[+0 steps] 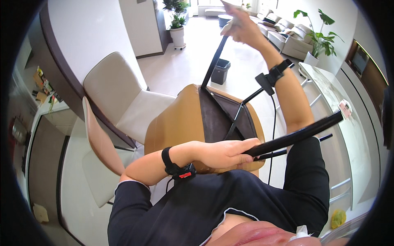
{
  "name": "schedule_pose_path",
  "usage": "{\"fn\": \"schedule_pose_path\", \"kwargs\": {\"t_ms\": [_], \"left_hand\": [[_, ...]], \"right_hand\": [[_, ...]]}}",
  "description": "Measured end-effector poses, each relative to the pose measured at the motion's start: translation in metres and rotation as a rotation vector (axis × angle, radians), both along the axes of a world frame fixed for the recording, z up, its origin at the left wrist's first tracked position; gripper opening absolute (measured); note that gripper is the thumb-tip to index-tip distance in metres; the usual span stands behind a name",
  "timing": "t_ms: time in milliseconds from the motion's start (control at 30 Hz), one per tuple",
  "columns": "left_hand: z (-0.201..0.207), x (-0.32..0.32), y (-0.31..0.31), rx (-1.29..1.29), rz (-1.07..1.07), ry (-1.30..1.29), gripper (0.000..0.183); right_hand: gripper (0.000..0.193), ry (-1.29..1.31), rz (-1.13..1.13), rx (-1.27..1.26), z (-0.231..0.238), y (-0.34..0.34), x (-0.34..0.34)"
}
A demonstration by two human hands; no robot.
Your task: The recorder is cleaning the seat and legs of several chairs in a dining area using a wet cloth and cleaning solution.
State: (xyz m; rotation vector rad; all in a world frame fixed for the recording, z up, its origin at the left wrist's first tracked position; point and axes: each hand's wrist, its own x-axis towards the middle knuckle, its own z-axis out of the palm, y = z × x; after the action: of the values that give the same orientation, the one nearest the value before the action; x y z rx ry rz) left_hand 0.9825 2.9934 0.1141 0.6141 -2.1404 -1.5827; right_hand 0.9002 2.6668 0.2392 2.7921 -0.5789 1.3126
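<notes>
A tan leather chair (174, 119) is tipped over in front of me, its dark underside (211, 112) and crossed black metal legs turned toward my right. My left hand (227, 153) is closed round a near chair leg (303, 130), which juts out to the right. Farther off, my right hand (248, 30) pinches a pale cloth (232, 25) at the tip of the far chair leg (214, 61). Its fingers are partly hidden by the cloth. Both wrists wear black straps with small devices and cables.
Beige chairs (113, 78) stand close on the left. A dark waste bin (221, 71) sits on the floor beyond the tipped chair. A glass-and-white table (328, 90) runs along the right, with a sofa (287, 37) and potted plants (177, 33) farther back.
</notes>
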Motion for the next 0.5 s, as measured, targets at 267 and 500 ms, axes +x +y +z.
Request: {"fn": "schedule_pose_path", "kwargs": {"t_ms": [267, 500], "left_hand": [[-0.002, -0.002, 0.0, 0.026, 0.023, 0.049, 0.016], [-0.007, -0.001, -0.005, -0.076, 0.021, 0.079, 0.018]], "right_hand": [[0.039, -0.551, 0.229, 0.31, 0.012, 0.069, -0.056], [0.038, -0.546, 0.646, 0.191, 0.035, 0.261, -0.173]]}}
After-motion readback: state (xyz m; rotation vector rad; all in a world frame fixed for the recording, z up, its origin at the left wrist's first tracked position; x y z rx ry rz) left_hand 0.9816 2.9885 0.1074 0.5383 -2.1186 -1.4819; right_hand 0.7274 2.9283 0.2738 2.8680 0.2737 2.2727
